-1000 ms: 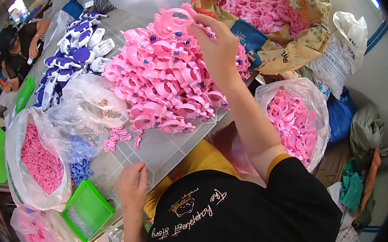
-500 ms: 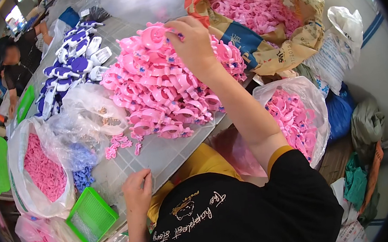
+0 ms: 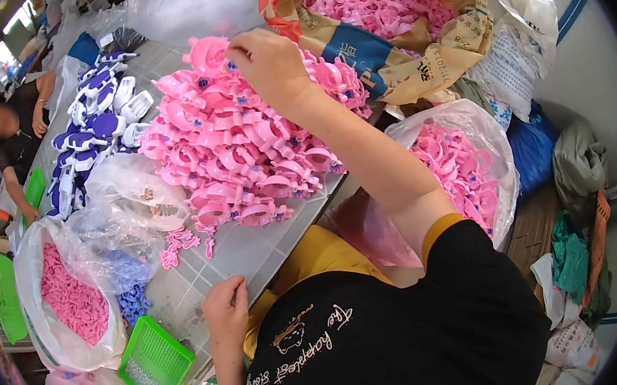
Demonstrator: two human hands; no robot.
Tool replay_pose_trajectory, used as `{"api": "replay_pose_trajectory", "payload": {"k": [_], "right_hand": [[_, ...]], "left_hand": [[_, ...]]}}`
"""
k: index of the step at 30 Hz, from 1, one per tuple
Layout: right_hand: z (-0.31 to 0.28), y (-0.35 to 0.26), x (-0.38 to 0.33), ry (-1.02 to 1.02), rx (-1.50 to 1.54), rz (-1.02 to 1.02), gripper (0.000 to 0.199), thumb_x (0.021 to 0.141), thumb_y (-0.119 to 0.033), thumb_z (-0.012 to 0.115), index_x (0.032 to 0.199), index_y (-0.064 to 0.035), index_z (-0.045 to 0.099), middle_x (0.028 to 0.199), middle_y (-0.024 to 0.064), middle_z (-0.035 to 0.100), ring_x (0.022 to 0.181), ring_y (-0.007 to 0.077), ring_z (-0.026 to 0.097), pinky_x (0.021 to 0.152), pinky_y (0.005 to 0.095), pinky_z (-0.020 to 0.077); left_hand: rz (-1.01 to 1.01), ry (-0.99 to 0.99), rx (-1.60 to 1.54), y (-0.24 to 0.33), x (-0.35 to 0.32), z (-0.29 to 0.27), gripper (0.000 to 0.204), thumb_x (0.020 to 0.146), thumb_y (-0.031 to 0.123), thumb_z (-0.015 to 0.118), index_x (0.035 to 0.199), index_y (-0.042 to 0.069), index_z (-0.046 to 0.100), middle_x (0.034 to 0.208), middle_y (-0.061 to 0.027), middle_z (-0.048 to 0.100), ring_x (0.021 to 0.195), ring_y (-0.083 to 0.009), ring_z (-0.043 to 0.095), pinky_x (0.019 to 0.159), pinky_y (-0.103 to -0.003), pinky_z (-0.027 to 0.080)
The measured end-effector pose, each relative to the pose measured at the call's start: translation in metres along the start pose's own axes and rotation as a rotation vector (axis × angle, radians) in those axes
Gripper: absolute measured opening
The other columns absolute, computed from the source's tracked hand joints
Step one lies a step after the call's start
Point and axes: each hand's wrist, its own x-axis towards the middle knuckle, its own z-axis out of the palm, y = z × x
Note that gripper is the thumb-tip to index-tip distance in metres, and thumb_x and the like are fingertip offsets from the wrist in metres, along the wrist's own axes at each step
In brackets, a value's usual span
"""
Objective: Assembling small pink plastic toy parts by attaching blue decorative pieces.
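Observation:
My right hand [image 3: 270, 67] reaches over the top of a tall heap of pink ring-shaped plastic pieces [image 3: 242, 135]. Its fingers are closed at the rim of a round pink piece [image 3: 207, 56], beside a small blue bit. The fingertips are partly hidden by the hand itself. Down at the table's near edge, my left hand [image 3: 225, 306] is curled with the thumb against the fingers; whatever it holds, if anything, is hidden. A few small pink plastic parts [image 3: 177, 245] lie between the heap and that hand.
Purple-and-white plastic pieces [image 3: 95, 132] are piled to the left. Bags of small pink parts [image 3: 72, 304], blue parts [image 3: 134, 305] and a green basket [image 3: 157, 362] line the near left. A paper sack [image 3: 452, 57] and a plastic bag of pink pieces [image 3: 456, 169] stand right. A co-worker [image 3: 20, 132] is far left.
The view has shifted, so the table and heap sit farther left. My right hand stays at the top of the heap by the round pink piece. My left hand remains curled near the edge.

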Motion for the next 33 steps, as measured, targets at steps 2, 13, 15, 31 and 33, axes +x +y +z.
{"api": "replay_pose_trajectory", "payload": {"k": [2, 13, 15, 31, 33], "right_hand": [[0.003, -0.003, -0.004, -0.014, 0.003, -0.005, 0.015, 0.087, -0.019, 0.075, 0.092, -0.0049, 0.074, 0.088, 0.0141, 0.072, 0.083, 0.0333, 0.069, 0.076, 0.043, 0.0549], [-0.024, -0.009, 0.001, 0.054, 0.002, -0.084, 0.018, 0.087, -0.023, 0.077, 0.093, -0.0069, 0.074, 0.089, 0.013, 0.07, 0.082, 0.0343, 0.068, 0.075, 0.0455, 0.0543], [-0.035, 0.005, 0.008, 0.071, -0.003, -0.097, 0.018, 0.088, -0.022, 0.076, 0.095, -0.0064, 0.073, 0.089, 0.0134, 0.07, 0.083, 0.0345, 0.068, 0.075, 0.0458, 0.0543], [-0.045, 0.412, -0.01, -0.376, -0.592, 0.745, 0.03, 0.087, -0.011, 0.057, 0.11, -0.0042, 0.073, 0.104, 0.0229, 0.074, 0.095, 0.0362, 0.072, 0.078, 0.0445, 0.0572], [-0.073, 0.438, 0.001, -0.484, -0.641, 0.829, 0.029, 0.089, -0.015, 0.059, 0.115, -0.0113, 0.071, 0.095, 0.0131, 0.072, 0.087, 0.0272, 0.068, 0.075, 0.0427, 0.0566]], "left_hand": [[-0.017, -0.006, -0.001, 0.001, 0.0, -0.001, 0.011, 0.09, 0.006, 0.072, 0.099, 0.001, 0.075, 0.09, -0.0151, 0.074, 0.081, -0.0273, 0.071, 0.075, -0.035, 0.054], [0.008, 0.016, 0.009, -0.01, -0.003, 0.002, 0.012, 0.09, 0.004, 0.072, 0.1, -0.001, 0.074, 0.09, -0.0153, 0.074, 0.079, -0.0247, 0.071, 0.075, -0.033, 0.054], [-0.03, 0.002, -0.006, -0.011, -0.002, 0.003, 0.013, 0.089, 0.005, 0.072, 0.1, -0.002, 0.074, 0.09, -0.015, 0.074, 0.079, -0.0239, 0.071, 0.075, -0.033, 0.055], [-0.127, 0.015, 0.07, -0.005, -0.009, -0.001, 0.01, 0.09, 0.005, 0.071, 0.098, 0.0, 0.074, 0.089, -0.0153, 0.073, 0.08, -0.0275, 0.071, 0.075, -0.036, 0.054], [-0.051, -0.014, 0.072, -0.006, -0.004, -0.001, 0.01, 0.09, 0.006, 0.071, 0.098, 0.0, 0.074, 0.088, -0.0156, 0.073, 0.08, -0.0301, 0.07, 0.074, -0.037, 0.054]]}}
